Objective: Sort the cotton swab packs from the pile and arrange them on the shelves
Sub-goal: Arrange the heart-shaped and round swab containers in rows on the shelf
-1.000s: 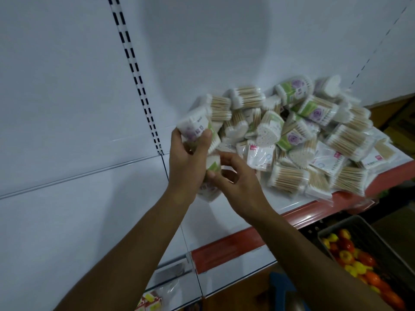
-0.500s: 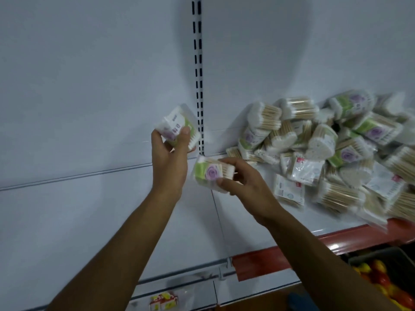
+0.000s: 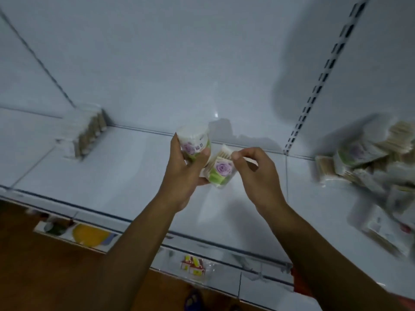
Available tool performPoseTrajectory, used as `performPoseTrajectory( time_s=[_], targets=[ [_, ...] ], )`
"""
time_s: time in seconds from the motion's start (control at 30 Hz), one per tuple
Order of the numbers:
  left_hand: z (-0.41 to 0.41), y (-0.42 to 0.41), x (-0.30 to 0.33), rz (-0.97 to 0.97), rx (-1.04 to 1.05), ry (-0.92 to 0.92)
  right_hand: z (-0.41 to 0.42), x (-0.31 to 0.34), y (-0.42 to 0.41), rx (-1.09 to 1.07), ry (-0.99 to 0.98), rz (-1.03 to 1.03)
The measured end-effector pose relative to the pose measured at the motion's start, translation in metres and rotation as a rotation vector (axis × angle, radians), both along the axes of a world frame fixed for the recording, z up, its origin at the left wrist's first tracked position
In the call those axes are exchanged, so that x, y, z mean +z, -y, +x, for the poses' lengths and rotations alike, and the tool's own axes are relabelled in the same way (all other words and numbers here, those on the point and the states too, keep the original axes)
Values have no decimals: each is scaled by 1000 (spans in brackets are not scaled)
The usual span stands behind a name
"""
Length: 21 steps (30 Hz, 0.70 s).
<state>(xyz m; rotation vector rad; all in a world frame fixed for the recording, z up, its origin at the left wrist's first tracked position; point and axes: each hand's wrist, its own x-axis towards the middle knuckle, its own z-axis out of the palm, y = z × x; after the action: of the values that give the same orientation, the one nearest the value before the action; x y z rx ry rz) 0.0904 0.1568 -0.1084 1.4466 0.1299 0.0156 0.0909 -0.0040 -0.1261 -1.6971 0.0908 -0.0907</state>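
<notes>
the left hand (image 3: 187, 173) grips one cotton swab pack (image 3: 194, 144) upright, thumb across its rose label, with a second pack (image 3: 221, 172) tucked against its palm. the right hand (image 3: 256, 173) pinches the top of that second pack between curled thumb and forefinger. both packs hang above the white shelf (image 3: 125, 176). at nine to ten o'clock stands a blurred row of packs (image 3: 88, 135) against the back panel; at three o'clock lies the blurred pile (image 3: 372, 167) of packs.
</notes>
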Motion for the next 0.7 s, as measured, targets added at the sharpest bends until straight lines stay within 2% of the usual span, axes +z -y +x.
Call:
performPoseTrajectory(
  time_s=[0.17,0.3,0.43,0.5,0.57,0.7],
  targets=[
    [-21,-86,1,-73,223,41,3,7,-94,291,41,74],
    [-40,-171,4,-97,338,69,0,10,-184,505,104,3],
    [-63,-268,12,-75,465,88,-6,18,-286,504,141,33],
    [-76,-318,17,27,520,117,-8,21,-337,460,153,66],
    [-90,-363,21,117,544,139,-12,25,-385,436,155,93],
    [-110,-433,23,137,545,113,-17,30,-468,489,206,25]
  ],
)
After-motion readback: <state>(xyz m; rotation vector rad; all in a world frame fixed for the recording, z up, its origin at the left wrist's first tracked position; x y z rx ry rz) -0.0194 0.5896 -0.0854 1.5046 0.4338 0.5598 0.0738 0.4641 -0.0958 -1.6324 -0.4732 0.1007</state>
